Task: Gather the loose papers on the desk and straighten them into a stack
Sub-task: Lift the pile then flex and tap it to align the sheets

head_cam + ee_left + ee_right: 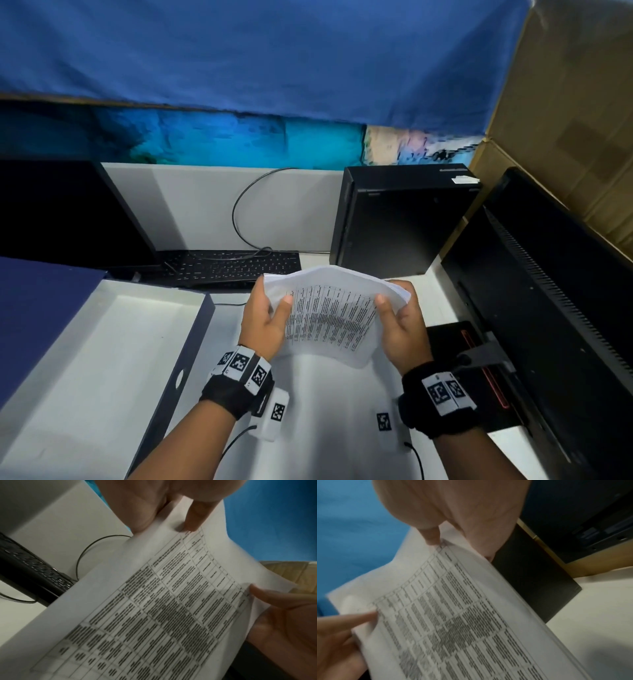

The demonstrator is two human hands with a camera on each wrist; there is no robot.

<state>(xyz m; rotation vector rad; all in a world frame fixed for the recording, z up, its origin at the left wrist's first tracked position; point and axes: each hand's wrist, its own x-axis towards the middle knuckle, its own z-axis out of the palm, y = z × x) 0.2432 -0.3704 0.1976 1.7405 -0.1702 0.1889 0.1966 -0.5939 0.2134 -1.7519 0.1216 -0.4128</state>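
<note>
Left hand [265,317] and right hand [400,325] gripping papers [329,318], print blurred, fingers hidden behind

Bare desk [322,404] between open box [102,359] on the left and monitor [555,308] on the right; keyboard [233,267] and tower [397,219] behind.

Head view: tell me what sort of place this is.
Probably an office computer desk. A black keyboard lies at the back of the white desk, a black computer tower stands beside it, and monitors flank both sides. Both hands hold printed papers.
</note>
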